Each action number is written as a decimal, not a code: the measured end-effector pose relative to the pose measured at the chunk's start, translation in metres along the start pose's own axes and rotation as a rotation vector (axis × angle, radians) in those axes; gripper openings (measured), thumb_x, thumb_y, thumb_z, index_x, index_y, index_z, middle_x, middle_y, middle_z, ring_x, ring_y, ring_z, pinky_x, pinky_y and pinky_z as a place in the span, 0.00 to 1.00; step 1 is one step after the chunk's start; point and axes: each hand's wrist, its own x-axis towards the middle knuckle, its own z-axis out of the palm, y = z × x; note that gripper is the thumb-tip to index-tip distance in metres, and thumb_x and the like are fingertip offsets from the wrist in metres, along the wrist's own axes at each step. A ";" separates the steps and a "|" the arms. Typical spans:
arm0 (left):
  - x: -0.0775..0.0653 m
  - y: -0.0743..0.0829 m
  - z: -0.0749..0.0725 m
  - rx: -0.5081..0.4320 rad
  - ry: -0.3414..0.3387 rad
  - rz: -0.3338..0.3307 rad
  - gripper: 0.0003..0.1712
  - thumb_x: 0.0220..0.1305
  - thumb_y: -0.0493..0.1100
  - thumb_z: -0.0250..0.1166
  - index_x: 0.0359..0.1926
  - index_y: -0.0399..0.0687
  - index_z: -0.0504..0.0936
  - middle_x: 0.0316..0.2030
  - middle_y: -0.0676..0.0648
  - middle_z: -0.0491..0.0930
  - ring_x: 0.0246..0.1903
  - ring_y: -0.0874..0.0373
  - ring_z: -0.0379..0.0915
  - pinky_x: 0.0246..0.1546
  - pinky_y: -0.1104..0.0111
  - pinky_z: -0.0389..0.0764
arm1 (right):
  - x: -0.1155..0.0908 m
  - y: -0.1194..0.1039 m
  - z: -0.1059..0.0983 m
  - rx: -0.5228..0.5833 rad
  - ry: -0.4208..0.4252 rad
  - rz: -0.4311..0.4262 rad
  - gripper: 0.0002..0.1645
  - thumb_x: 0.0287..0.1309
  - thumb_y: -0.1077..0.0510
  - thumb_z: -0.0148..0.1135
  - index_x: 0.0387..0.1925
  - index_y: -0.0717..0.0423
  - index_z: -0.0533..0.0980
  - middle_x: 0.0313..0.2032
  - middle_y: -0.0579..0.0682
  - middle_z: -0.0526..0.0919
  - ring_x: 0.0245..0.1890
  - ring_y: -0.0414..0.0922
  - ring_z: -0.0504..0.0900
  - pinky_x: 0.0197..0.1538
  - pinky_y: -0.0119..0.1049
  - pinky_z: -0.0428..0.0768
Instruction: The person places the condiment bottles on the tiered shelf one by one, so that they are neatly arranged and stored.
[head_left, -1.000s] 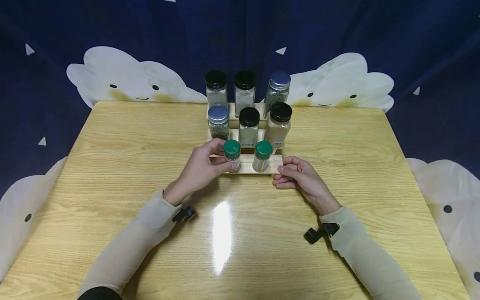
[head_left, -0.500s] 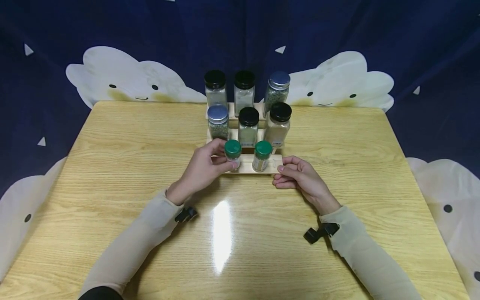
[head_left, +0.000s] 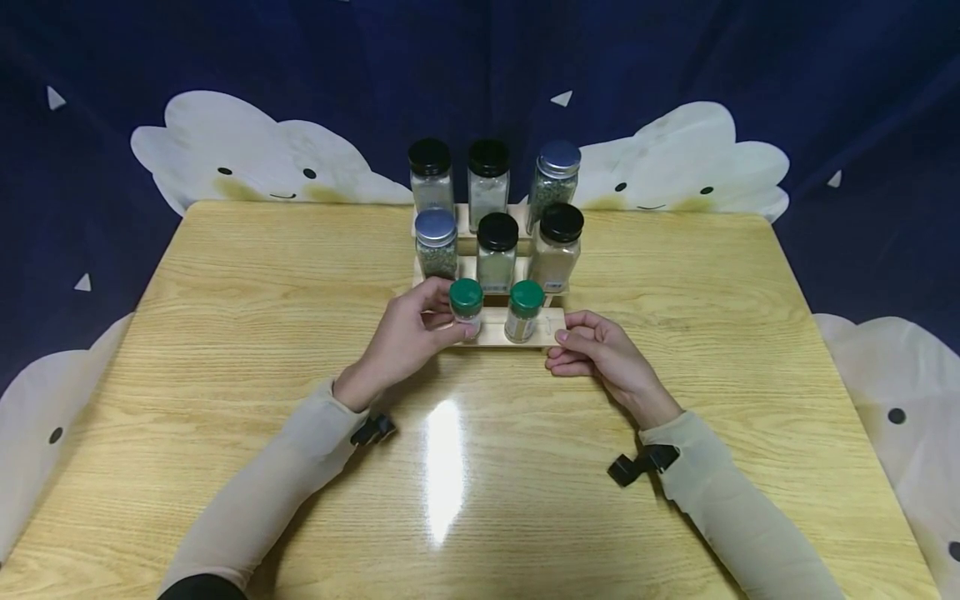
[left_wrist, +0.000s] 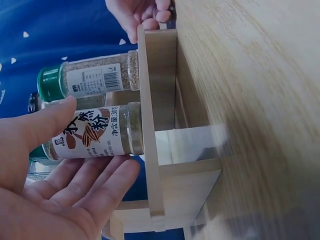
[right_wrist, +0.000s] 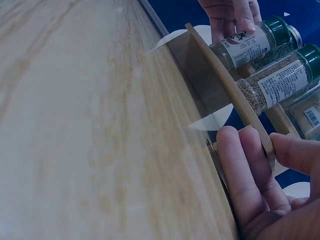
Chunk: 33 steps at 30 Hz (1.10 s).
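A three-tier wooden spice rack [head_left: 494,332] stands on the table. On its lowest step, my left hand [head_left: 405,332] holds a green-capped spice jar [head_left: 467,300], thumb on the near side and fingers behind. In the left wrist view, this upright spice jar [left_wrist: 92,132] has a white label with dark lettering, and its base meets the step. Beside it, apart from both hands, stands a second green-capped jar [head_left: 524,312] with grainy contents. At the step's right end my right hand [head_left: 603,354] pinches the board between thumb and fingers [right_wrist: 240,165].
The middle tier carries a silver-lidded jar [head_left: 437,242] and two black-lidded jars [head_left: 497,250]. Behind them, the top tier has two more black-lidded jars [head_left: 431,179] and a silver-lidded one [head_left: 555,183]. A dark blue curtain [head_left: 480,67] hangs behind the wooden table [head_left: 300,267].
Over the first half second my left hand and its spice jar shifted very slightly right along the step. Since then nothing visibly differs. My right hand keeps its grip on the rack's end.
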 end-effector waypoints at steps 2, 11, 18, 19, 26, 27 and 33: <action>0.000 0.000 0.000 -0.004 0.001 -0.002 0.27 0.63 0.31 0.81 0.60 0.33 0.82 0.51 0.38 0.86 0.53 0.45 0.85 0.61 0.61 0.87 | 0.000 0.000 0.000 0.002 0.001 0.002 0.11 0.80 0.72 0.52 0.58 0.65 0.66 0.35 0.57 0.89 0.35 0.48 0.93 0.43 0.40 0.93; -0.008 -0.005 -0.006 -0.011 0.006 0.001 0.28 0.64 0.32 0.80 0.63 0.36 0.82 0.54 0.40 0.87 0.55 0.45 0.84 0.63 0.57 0.85 | 0.001 0.000 -0.002 0.006 0.007 -0.005 0.11 0.80 0.72 0.53 0.58 0.67 0.66 0.35 0.58 0.88 0.35 0.48 0.93 0.43 0.40 0.93; -0.016 -0.012 -0.016 0.012 0.015 -0.014 0.25 0.65 0.33 0.80 0.61 0.35 0.84 0.57 0.39 0.86 0.58 0.44 0.84 0.65 0.54 0.83 | 0.002 0.000 -0.005 0.026 0.018 -0.005 0.11 0.81 0.71 0.52 0.58 0.69 0.65 0.36 0.58 0.87 0.35 0.48 0.93 0.45 0.41 0.93; -0.017 -0.013 -0.017 0.018 0.017 -0.013 0.24 0.65 0.33 0.80 0.60 0.34 0.84 0.58 0.39 0.86 0.58 0.44 0.84 0.66 0.53 0.83 | 0.002 0.000 -0.005 0.035 0.019 -0.004 0.10 0.82 0.71 0.52 0.58 0.68 0.66 0.36 0.58 0.87 0.35 0.48 0.93 0.45 0.41 0.93; -0.032 -0.018 -0.034 0.044 0.031 -0.054 0.22 0.70 0.38 0.78 0.61 0.36 0.85 0.56 0.40 0.87 0.58 0.43 0.83 0.65 0.50 0.82 | -0.007 0.003 -0.010 0.056 0.029 0.004 0.08 0.86 0.64 0.50 0.56 0.66 0.71 0.34 0.57 0.88 0.35 0.49 0.93 0.46 0.42 0.93; -0.034 -0.019 -0.037 0.053 0.037 -0.063 0.21 0.72 0.39 0.77 0.61 0.37 0.85 0.56 0.40 0.87 0.57 0.43 0.83 0.65 0.49 0.82 | -0.009 0.003 -0.011 0.057 0.032 0.003 0.09 0.86 0.63 0.50 0.56 0.66 0.72 0.34 0.57 0.88 0.35 0.49 0.93 0.46 0.42 0.93; -0.039 -0.026 -0.060 0.096 0.098 -0.075 0.20 0.79 0.45 0.70 0.62 0.35 0.84 0.55 0.38 0.87 0.56 0.45 0.83 0.64 0.50 0.80 | -0.023 -0.012 -0.026 0.077 0.042 -0.020 0.12 0.87 0.60 0.53 0.56 0.65 0.77 0.35 0.57 0.90 0.36 0.49 0.93 0.46 0.43 0.93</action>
